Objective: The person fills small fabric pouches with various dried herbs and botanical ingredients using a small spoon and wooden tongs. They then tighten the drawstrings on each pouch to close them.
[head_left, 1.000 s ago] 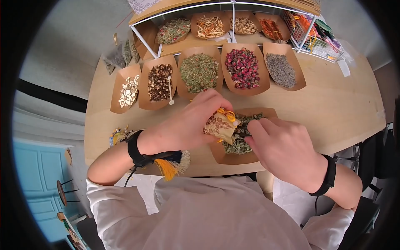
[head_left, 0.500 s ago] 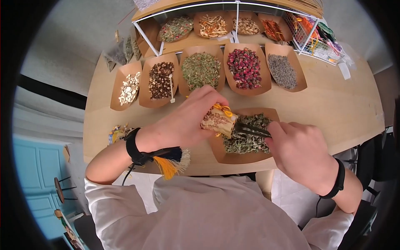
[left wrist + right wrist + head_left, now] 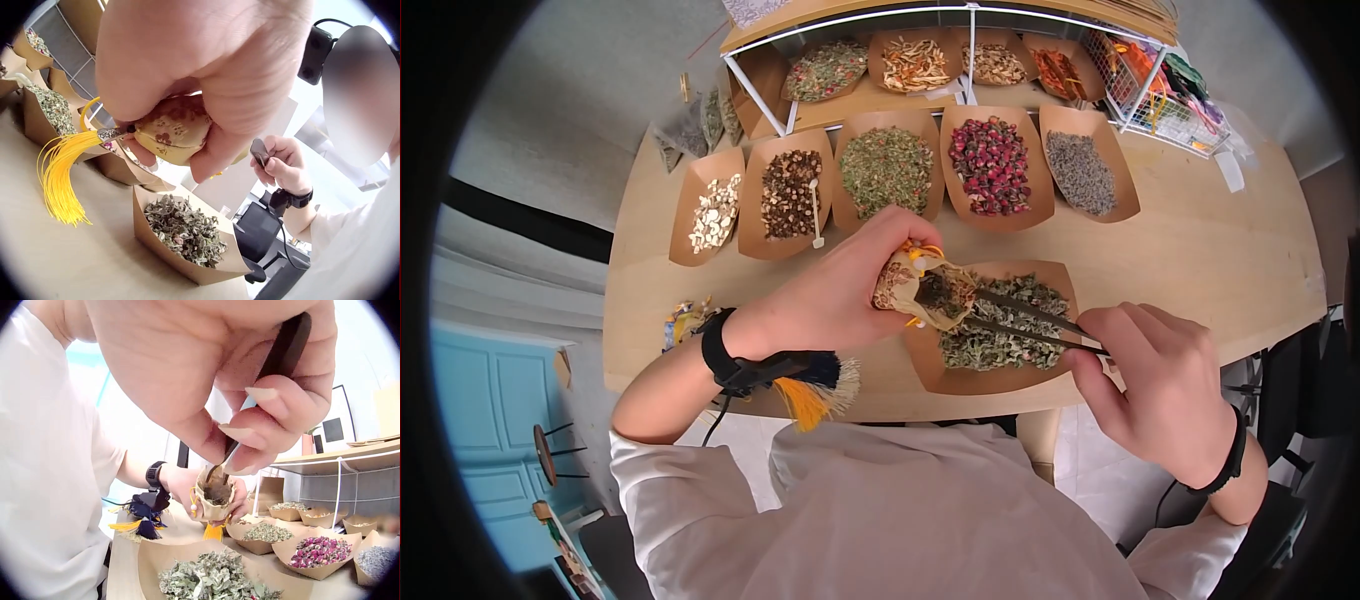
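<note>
My left hand [image 3: 825, 295] grips a small cream cloth pouch [image 3: 172, 134] with a brown flower print. Its gathered mouth gapes to the right, and dark dried herb shows inside. From the pouch hangs a yellow tassel [image 3: 62, 187]. Between thumb and fingers, my right hand [image 3: 1160, 385] pinches long dark tweezers [image 3: 287, 350]. Their two arms stand apart, tips at the pouch's mouth. Below lies a brown paper tray [image 3: 930, 375] of dried grey-green leaves [image 3: 1000, 345], partly covered by the tweezers in the head view.
Beyond stand several paper trays, among them rosebuds [image 3: 990, 165], lavender-like buds [image 3: 1080, 170] and pale slices [image 3: 715, 213]. A white spoon [image 3: 816, 215] leans in one. Behind are a shelf [image 3: 850, 117] and a wire basket [image 3: 1175, 110]. Tassels [image 3: 805, 400] lie by my left wrist.
My right hand has moved right with the tweezers, drawing them back from deeper in the pouch. The pouch has tilted, so its mouth now shows in the head view.
</note>
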`<state>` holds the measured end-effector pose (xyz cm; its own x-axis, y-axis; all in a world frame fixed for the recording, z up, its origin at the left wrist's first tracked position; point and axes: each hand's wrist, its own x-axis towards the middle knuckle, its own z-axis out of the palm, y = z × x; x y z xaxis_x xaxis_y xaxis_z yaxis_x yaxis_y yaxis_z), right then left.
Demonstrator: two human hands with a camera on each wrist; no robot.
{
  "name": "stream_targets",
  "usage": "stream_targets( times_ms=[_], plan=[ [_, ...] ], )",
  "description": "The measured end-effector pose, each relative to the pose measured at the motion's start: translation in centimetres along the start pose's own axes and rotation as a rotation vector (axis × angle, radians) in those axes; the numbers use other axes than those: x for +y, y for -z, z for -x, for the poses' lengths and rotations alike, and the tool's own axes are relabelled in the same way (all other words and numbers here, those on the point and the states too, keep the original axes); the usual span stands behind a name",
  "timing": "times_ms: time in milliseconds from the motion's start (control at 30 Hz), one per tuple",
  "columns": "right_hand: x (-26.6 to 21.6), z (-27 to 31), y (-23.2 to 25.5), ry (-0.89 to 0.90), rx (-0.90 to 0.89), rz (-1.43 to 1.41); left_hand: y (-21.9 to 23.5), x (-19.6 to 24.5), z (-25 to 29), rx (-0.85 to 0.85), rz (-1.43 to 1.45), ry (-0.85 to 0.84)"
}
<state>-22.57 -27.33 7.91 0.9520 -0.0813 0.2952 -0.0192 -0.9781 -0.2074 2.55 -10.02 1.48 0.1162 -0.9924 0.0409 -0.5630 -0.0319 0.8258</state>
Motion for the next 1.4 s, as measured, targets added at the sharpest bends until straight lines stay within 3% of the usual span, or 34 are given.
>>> stream_targets(
  times_ms=[67,167,367,533,633,967,1167,1400],
  plan=[
    [-0.3,-0.2,-0.1,0.032,0.051,-0.001,0.0,-0.1,0.0,-0.029,0.061,0.006],
    [-0.8,-0.7,-0.5,0.04,-0.023,0.005,-0.1,-0.2,-0.1,-0.057,0.08,-0.044],
    [-1.7,-2.3,-1.7,0.151,0.032,0.204,-0.4,0.2,-0.1,-0.048,0.112,-0.089],
    [-2.9,-2.8,-1.3,-0.003,-0.12,0.151,-0.6,-0.2,0.0,0.029,0.057,-0.146],
    [-2.8,-3.4,-1.5,0.01,-0.158,0.113,-0.8,0.1,0.0,0.074,0.026,-0.174],
    [-3.1,-4.6,-2.3,0.034,-0.156,0.077,-1.4,0.6,-0.4,0.184,0.072,-0.207],
    [-2.9,-5.4,-2.4,-0.003,-0.244,-0.021,-1.4,1.7,-0.7,0.26,-0.003,-0.185],
    [-2.1,-5.7,-3.5,-0.032,-0.181,-0.093,-1.8,1.6,-0.6,0.272,0.009,-0.152]
  ],
)
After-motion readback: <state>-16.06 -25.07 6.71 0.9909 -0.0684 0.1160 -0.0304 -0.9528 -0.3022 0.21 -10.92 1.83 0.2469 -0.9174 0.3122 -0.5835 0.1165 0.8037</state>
